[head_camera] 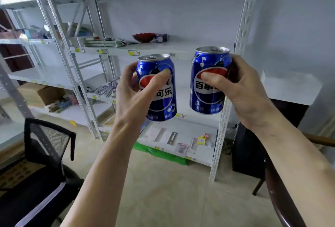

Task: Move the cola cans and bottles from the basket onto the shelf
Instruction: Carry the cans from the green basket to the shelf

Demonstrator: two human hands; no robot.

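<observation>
I hold two blue cola cans upright in the air in front of a white metal shelf unit (183,48). My left hand (134,96) grips the left cola can (159,103) from its left side, thumb across the logo. My right hand (241,89) grips the right cola can (208,92) from its right side, slightly higher. Both cans hang level with the gap between the middle shelf boards. The basket is out of sight.
A red bowl (144,37) and a lying blue can (161,38) rest on the upper shelf board. Small packets lie on the bottom board (181,143). A black mesh chair (49,141) stands at the lower left, a dark wooden chair arm (279,194) at the lower right.
</observation>
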